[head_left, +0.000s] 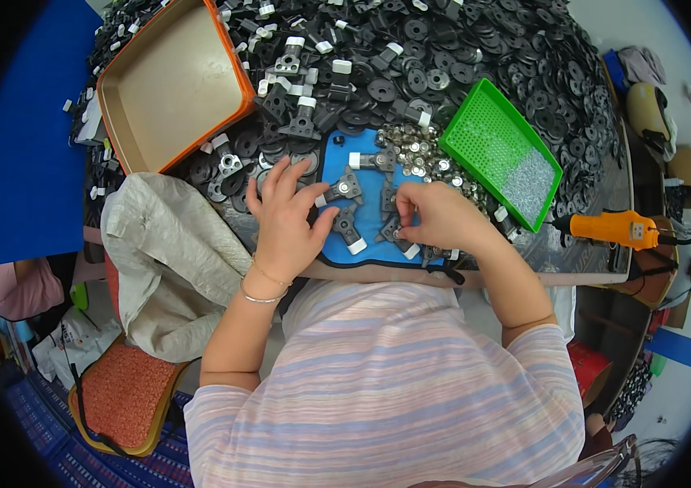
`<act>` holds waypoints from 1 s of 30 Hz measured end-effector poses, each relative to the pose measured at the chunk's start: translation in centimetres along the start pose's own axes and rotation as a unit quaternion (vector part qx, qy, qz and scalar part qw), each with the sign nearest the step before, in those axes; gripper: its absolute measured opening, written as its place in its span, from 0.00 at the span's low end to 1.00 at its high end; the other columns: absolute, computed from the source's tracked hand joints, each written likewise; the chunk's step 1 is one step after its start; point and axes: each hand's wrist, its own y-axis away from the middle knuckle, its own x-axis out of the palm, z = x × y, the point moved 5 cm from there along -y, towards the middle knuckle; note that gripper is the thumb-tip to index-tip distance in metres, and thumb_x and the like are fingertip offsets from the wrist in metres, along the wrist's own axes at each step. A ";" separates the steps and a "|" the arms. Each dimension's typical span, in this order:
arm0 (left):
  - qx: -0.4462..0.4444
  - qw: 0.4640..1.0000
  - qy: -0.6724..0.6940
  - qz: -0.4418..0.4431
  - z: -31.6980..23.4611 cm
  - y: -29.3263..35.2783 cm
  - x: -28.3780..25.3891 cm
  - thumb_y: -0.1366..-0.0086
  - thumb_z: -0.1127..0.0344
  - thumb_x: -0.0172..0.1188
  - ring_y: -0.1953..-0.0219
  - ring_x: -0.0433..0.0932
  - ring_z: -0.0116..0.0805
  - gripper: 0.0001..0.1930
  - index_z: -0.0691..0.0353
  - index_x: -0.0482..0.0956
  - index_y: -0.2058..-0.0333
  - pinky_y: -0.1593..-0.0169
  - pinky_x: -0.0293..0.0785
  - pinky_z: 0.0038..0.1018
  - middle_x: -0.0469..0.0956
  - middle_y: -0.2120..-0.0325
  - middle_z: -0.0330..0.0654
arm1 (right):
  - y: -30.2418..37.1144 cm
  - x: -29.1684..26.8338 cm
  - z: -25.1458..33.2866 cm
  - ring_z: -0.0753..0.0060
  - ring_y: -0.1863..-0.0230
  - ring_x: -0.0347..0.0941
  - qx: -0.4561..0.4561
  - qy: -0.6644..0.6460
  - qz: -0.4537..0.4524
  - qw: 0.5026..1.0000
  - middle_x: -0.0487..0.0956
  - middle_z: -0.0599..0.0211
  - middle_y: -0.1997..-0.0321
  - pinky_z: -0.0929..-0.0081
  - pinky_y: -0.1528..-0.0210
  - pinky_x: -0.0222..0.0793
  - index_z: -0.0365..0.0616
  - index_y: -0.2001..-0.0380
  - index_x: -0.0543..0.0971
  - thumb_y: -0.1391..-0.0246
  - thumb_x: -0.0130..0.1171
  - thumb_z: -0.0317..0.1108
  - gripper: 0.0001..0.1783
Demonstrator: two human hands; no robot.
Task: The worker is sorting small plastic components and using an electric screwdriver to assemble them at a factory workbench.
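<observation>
Bunched at a black part (389,228) on the blue mat (369,205), the right hand (441,213) hid its exact hold; leftward, the left hand (285,221) was spread. Rightward, an orange screwdriver (606,228) bore a label (638,233).

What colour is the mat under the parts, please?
The mat is blue, seen best in the head view.

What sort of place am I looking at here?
Probably a small assembly workshop, perhaps in a factory. Loose black parts are heaped up, small silvery pieces lie in a green tray, and an orange tool, resembling a power screwdriver, is on the right.
</observation>
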 end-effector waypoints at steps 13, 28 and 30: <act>0.002 1.000 0.000 -0.005 -0.2 -0.2 -0.1 0.52 0.61 0.66 0.39 0.57 0.43 0.15 0.55 0.81 0.64 0.38 0.38 0.54 0.69 0.47 0.40 | 1.0 0.7 0.2 0.54 0.70 0.76 -0.027 0.067 -0.062 0.995 0.78 0.62 0.73 0.64 0.69 0.69 0.43 0.71 0.72 0.64 0.65 0.28 0.14; 0.006 1.000 -0.007 -0.012 -0.2 0.4 -0.8 0.54 0.61 0.67 0.39 0.57 0.45 0.16 0.54 0.80 0.64 0.39 0.39 0.55 0.68 0.46 0.41 | 0.7 0.3 1.0 0.69 0.80 0.74 -0.051 -0.045 -0.087 0.994 0.75 0.66 0.81 0.71 0.77 0.65 0.43 0.74 0.72 0.56 0.63 0.27 0.09; 0.005 1.000 -0.002 0.017 -0.1 0.9 -1.0 0.57 0.60 0.69 0.38 0.56 0.46 0.18 0.55 0.80 0.64 0.39 0.38 0.56 0.67 0.45 0.43 | -0.5 0.5 3.1 0.73 0.80 0.73 -0.094 -0.050 -0.065 0.992 0.77 0.67 0.80 0.74 0.78 0.65 0.43 0.75 0.72 0.54 0.63 0.27 0.08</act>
